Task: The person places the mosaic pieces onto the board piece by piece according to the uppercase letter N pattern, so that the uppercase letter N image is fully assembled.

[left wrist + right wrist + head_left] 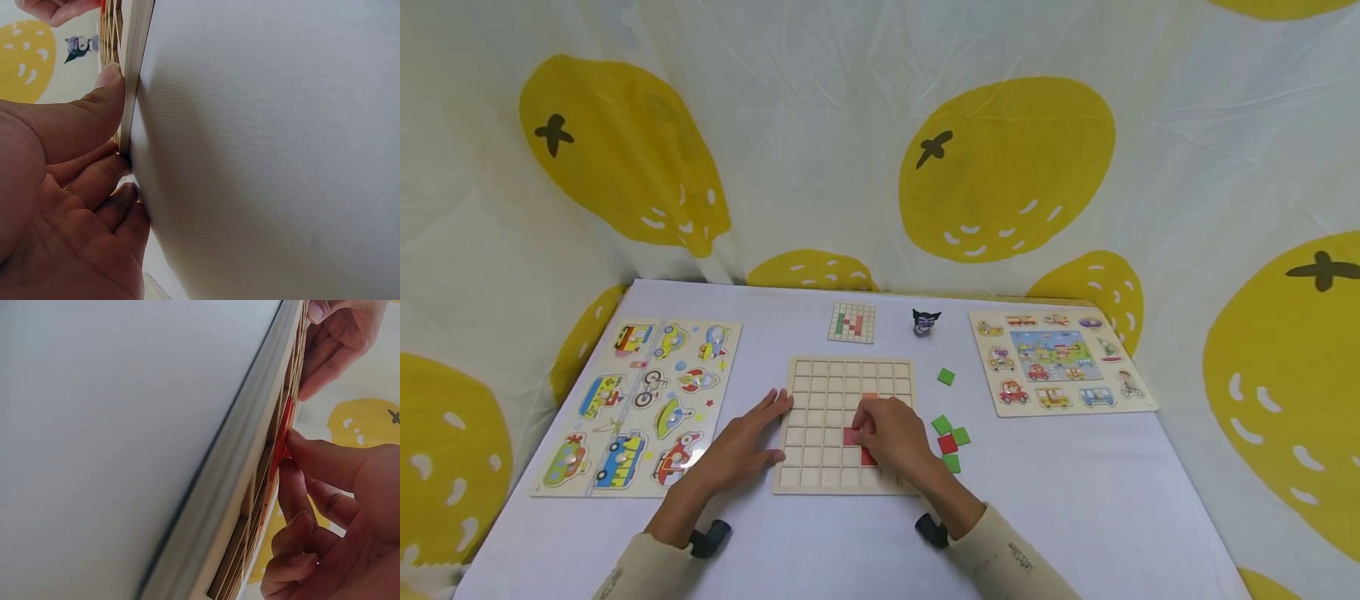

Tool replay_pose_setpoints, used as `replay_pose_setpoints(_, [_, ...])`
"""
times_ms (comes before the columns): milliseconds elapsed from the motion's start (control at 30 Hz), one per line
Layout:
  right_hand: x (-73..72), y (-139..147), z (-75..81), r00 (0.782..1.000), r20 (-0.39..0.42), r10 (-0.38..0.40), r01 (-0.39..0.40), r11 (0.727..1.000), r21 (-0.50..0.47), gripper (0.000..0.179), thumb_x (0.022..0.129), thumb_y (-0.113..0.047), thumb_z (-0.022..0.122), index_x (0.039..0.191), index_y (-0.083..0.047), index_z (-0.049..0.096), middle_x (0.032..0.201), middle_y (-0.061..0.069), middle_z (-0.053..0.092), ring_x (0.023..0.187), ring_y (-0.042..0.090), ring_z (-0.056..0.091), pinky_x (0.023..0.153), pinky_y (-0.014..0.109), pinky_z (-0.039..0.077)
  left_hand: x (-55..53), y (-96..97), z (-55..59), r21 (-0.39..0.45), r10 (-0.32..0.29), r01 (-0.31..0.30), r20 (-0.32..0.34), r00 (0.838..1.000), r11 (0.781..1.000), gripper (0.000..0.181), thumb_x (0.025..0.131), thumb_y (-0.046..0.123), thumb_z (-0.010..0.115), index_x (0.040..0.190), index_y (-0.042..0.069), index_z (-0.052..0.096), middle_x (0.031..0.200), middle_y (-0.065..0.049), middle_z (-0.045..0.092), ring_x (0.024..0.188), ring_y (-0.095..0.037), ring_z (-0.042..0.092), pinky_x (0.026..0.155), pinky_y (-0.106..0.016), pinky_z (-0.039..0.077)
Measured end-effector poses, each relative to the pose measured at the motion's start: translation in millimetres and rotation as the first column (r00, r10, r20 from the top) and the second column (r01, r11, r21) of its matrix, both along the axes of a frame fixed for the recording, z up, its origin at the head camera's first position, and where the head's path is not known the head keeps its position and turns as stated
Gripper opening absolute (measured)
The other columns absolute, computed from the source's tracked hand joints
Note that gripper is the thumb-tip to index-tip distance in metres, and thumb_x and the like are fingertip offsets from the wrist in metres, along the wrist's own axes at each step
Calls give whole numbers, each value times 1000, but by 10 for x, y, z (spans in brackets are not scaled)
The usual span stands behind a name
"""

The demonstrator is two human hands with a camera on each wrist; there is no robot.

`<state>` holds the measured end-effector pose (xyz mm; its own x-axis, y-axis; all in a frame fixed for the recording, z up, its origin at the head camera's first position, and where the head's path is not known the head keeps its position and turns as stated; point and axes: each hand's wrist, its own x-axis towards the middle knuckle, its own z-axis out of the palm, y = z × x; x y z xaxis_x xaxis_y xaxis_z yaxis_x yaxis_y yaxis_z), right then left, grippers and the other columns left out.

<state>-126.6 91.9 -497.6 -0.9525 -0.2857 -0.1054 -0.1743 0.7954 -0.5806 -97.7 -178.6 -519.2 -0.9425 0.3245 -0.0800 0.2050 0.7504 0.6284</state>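
A wooden grid board (815, 486) lies on the table with small square compartments. My left hand (741, 446) rests at the board's left edge, fingers and thumb spread against its side. Over the right half of the grid, my right hand (895, 433) pinches a red square tile (283, 434) between thumb and index finger, low at the compartments. Another red tile (868, 457) sits in a compartment beneath that hand, and an orange-red tile (869, 396) shows just beyond the fingers. Part of the grid is hidden under the right hand.
Several green tiles (942, 425) and a red tile (948, 443) lie right of the board. Behind it are a small pattern card (852, 322) and a dark figurine (925, 322). Picture puzzle boards lie left (722, 392) and right (1060, 358). A patterned curtain (820, 167) hangs behind.
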Motion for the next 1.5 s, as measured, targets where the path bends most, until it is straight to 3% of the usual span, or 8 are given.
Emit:
replay_pose_setpoints(200, [9,33,-18,1000,-5,14,-14,1000,0,8,91,-19,84,91,-21,76,67,-8,56,77,11,52,60,24,42,5,5,0,-1,5,-5,0,1000,1000,94,83,4,88,164,11,41,173,-17,32,160,-42,33,122,-61,40])
replay_pose_setpoints(400, [64,159,47,1000,-26,4,-5,998,-65,13,87,-15,87,97,-19,79,74,-10,64,83,14,56,64,25,45,-7,5,-7,-7,11,-11,3,1000,1000,93,84,4,88,164,12,41,173,-15,32,160,-40,32,123,-60,39])
replay_pose_setpoints(600, [122,400,95,996,-8,-89,87,991,-102,20,85,-11,88,102,-19,80,81,-10,67,86,16,55,71,29,43,-2,0,-12,-12,6,-6,-5,1000,1000,93,84,4,88,164,11,41,173,-16,32,160,-40,32,123,-60,39])
replay_pose_setpoints(867, [156,764,91,974,27,-223,224,970,-98,23,83,-11,90,102,-20,80,86,-8,70,84,18,53,73,31,41,3,-15,-24,-8,11,-12,-8,1000,1000,94,83,4,88,164,11,40,173,-15,32,161,-40,32,123,-60,39])
replay_pose_setpoints(1000, [156,952,45,964,39,-262,264,961,-87,24,82,-10,91,101,-21,79,91,-5,72,90,20,56,75,31,42,1,-14,-26,-4,8,-8,-10,1000,1000,94,83,4,88,164,11,41,173,-15,33,161,-40,31,123,-60,39])
replay_pose_setpoints(1200, [133,1179,7,952,42,-302,304,951,-63,23,82,-10,91,100,-19,79,92,-2,74,80,18,54,69,29,42,0,-11,-25,-6,4,-5,-14,1000,1000,94,83,4,88,164,10,41,173,-16,33,160,-40,32,122,-60,40])
replay_pose_setpoints(1500, [88,1217,-68,968,31,-247,248,968,-24,27,78,-4,93,95,-18,78,88,-3,71,87,18,55,77,32,45,-6,-8,-30,2,-2,2,-13,1000,1000,94,84,5,88,164,12,41,173,-15,32,161,-40,32,123,-61,39])
